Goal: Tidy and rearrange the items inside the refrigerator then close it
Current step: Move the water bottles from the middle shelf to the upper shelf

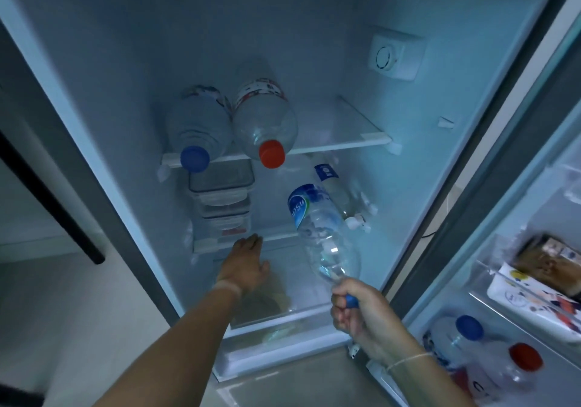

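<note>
1. We have the right hand [355, 309] closed round the neck and blue cap of a clear water bottle [320, 233], its base pointing into the refrigerator [393, 161] above the middle shelf [276, 236]. We should keep that grip firm, since the weight hangs far from the fingers.
2. Our left hand [248, 265] is empty, fingers spread, reaching in just below the front edge of the middle shelf, near the stacked clear boxes [221, 199]. We could use it to steady the bottle's body.
3. A second bottle with a blue label [333, 186] already lies on the right side of that shelf. We judge the best spot is beside it, laid down the same way, cap toward us.
4. On the top shelf [345, 142] the blue-capped bottle [196, 129] and red-capped bottle [267, 123] lie side by side, touching, with their caps overhanging the edge. We should pass under them without knocking either.
5. We lower the base first, then let the neck down slowly so it does not roll.
6. The door [518, 280] stands open and packed, so we close it last.
</note>
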### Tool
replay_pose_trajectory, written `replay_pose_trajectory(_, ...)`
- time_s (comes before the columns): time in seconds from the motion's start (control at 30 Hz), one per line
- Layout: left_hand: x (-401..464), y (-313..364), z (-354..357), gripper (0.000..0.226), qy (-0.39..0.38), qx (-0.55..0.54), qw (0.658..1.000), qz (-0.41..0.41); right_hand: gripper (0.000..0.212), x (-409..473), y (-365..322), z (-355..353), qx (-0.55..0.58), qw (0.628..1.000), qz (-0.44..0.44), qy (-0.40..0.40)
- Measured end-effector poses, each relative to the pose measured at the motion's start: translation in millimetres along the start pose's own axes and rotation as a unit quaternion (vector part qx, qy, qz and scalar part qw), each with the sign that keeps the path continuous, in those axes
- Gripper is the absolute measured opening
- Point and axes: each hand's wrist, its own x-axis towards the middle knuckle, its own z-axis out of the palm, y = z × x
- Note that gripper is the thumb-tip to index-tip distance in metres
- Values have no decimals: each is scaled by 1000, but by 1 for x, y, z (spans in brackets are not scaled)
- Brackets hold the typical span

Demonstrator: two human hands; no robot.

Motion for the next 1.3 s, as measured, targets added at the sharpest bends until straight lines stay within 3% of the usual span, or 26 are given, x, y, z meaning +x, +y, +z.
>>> replay_pose_trajectory(0.03, 0, 1, -1, 63, -3, 0, 1000, -3, 9, -14, 2, 0, 13, 1000, -1, -8)
replay_pose_trajectory(0.13, 0, 1, -2, 64, -9, -4, 1000, -8, 49, -50, 3, -3, 58, 998, -5, -8)
replay_pose_trajectory(0.23, 0, 3, -7, 63, -17, -8, 1000, -10, 66, -78, 0, -7, 73, 997, -1, -16)
replay_pose_trajectory(0.3, -1, 5, -11, 63, -28, -3, 1000, -10, 60, -91, 0, -11, 67, 998, 7, -8)
replay_pose_trajectory(0.43, -6, 9, -20, 64, -48, -15, 999, -19, 12, -108, 3, -17, 39, 999, 11, 19)
replay_pose_trajectory(0.53, -21, 18, -31, 63, -28, -21, 999, -20, 18, -126, 3, -20, 73, 997, -20, 14)
replay_pose_trajectory(0.63, -33, 27, -47, 62, -2, -20, 1000, -10, 12, -133, 4, -22, 68, 997, -24, 14)
replay_pose_trajectory(0.73, -55, 38, -64, 62, 11, -10, 1000, 0, 30, -140, 2, -24, 56, 997, -39, 23)
replay_pose_trajectory(0.93, -100, 61, -92, 60, 39, 11, 999, 30, 20, -165, -16, -13, 54, 995, -86, 2)
replay_pose_trajectory(1.3, -145, 77, -123, 53, 104, 28, 993, 45, 30, -188, -39, -2, 40, 991, -127, -14)
